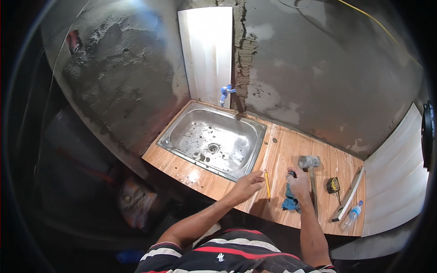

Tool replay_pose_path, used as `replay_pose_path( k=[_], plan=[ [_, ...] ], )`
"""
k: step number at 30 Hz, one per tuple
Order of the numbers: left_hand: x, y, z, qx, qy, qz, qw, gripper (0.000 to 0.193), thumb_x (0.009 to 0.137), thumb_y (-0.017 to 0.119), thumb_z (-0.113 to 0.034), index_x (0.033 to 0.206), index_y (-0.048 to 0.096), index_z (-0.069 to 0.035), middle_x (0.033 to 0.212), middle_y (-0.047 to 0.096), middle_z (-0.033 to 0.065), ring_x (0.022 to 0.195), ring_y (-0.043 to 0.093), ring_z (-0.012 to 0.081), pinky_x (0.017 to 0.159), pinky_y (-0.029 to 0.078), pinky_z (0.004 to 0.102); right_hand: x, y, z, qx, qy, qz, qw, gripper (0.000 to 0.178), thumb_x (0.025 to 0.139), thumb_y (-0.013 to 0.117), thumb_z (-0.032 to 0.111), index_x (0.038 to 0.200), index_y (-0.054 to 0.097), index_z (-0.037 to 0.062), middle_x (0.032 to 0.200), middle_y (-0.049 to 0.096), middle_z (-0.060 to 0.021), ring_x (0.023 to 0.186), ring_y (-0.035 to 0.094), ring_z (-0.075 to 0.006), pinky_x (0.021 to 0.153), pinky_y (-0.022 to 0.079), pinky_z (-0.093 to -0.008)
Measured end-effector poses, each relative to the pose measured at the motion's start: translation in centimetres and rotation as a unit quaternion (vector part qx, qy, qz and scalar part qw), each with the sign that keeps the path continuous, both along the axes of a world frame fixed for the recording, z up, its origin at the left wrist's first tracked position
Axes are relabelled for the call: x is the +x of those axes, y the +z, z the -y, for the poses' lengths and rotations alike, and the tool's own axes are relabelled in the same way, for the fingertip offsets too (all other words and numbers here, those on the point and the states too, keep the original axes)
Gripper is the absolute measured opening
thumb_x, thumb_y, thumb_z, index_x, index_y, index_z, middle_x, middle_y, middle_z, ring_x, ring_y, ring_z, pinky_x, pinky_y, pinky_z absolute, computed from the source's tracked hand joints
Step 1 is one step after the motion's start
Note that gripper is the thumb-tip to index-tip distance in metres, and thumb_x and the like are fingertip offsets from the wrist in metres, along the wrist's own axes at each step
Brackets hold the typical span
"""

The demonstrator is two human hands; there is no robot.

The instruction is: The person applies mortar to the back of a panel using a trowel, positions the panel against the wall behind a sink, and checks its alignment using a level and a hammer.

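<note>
My right hand (299, 184) is closed on a crumpled blue-green cloth (290, 200), whose lower end hangs onto the wood-patterned countertop (207, 183). My left hand (248, 187) is beside the sink's near right corner, fingers loosely bent and apart, holding nothing visible. A yellow pencil (267, 185) lies just right of its fingertips. Right of the cloth is a mallet (309, 162) with a pale, stained head; its handle runs down behind my right forearm. The stainless steel sink (216, 132) is set into the counter, with dark specks and lumps in its basin.
A tape measure (333, 185), a spirit level (349, 195) and a clear plastic bottle (353, 214) lie on the counter's right side. A blue tap (225, 93) projects beside a white tile panel (207, 50). Rough grey walls (327, 68) enclose the corner; another pale panel (398, 168) borders the right.
</note>
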State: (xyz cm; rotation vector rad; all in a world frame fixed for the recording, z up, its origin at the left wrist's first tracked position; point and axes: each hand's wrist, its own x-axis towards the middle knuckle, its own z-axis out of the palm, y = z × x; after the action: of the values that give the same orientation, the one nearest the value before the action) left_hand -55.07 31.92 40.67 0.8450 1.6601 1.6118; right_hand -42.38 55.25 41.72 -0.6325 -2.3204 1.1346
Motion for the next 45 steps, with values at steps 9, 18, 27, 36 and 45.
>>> replay_pose_path(
  k=[9, 18, 27, 36, 45],
  plan=[
    [-3.5, 1.6, 11.5, -0.032, 0.203, 0.140, 0.968, 0.038, 0.092, 0.069, -0.015, 0.126, 0.064, 0.001, 0.115, 0.073, 0.0083, 0.103, 0.068, 0.0167, 0.085, 0.053, 0.0313, -0.6, 1.1, -2.0, 0.054, 0.042, 0.101, 0.993, 0.042, 0.083, 0.075, 0.026, 0.115, 0.071, -0.0013, 0.111, 0.071, -0.0225, 0.106, 0.067, -0.0366, 0.095, 0.053, -0.0434],
    [-17.7, 6.6, 21.0, 0.060, 0.321, 0.031, 0.945, 0.030, 0.097, 0.067, -0.014, 0.124, 0.064, 0.000, 0.110, 0.074, 0.0084, 0.092, 0.068, 0.0149, 0.080, 0.053, 0.0294, -8.0, 7.3, 0.6, -0.060, 0.049, 0.036, 0.996, 0.031, 0.092, 0.071, 0.016, 0.113, 0.071, -0.0066, 0.096, 0.075, -0.0121, 0.090, 0.069, -0.0179, 0.083, 0.055, -0.0312],
    [-36.0, 11.8, 20.5, 0.120, 0.346, 0.021, 0.930, 0.032, 0.097, 0.070, -0.017, 0.124, 0.063, -0.002, 0.109, 0.072, 0.0066, 0.094, 0.067, 0.0128, 0.079, 0.053, 0.0269, -26.5, 15.9, 3.7, 0.007, 0.049, -0.083, 0.995, 0.022, 0.094, 0.069, 0.016, 0.104, 0.072, -0.0035, 0.084, 0.070, -0.0052, 0.079, 0.063, -0.0111, 0.073, 0.050, -0.0274],
    [-50.9, 24.3, 11.1, 0.069, 0.288, -0.294, 0.909, 0.065, 0.093, 0.070, -0.031, 0.141, 0.051, 0.010, 0.131, 0.063, 0.0242, 0.120, 0.062, 0.0308, 0.104, 0.050, 0.0417, -45.6, 18.0, 1.8, 0.066, -0.026, -0.108, 0.992, 0.027, 0.089, 0.072, 0.023, 0.103, 0.075, 0.0003, 0.091, 0.075, -0.0116, 0.084, 0.069, -0.0196, 0.078, 0.054, -0.0344],
    [-62.9, 38.0, 3.6, 0.004, 0.403, -0.560, 0.724, 0.073, 0.095, 0.069, -0.041, 0.148, 0.047, 0.003, 0.146, 0.056, 0.0264, 0.136, 0.054, 0.0352, 0.113, 0.045, 0.0449, -51.3, 14.8, 0.4, 0.117, -0.060, -0.032, 0.991, 0.030, 0.088, 0.073, 0.025, 0.107, 0.075, 0.0005, 0.103, 0.076, -0.0189, 0.098, 0.072, -0.0296, 0.089, 0.055, -0.0396]
  ],
)
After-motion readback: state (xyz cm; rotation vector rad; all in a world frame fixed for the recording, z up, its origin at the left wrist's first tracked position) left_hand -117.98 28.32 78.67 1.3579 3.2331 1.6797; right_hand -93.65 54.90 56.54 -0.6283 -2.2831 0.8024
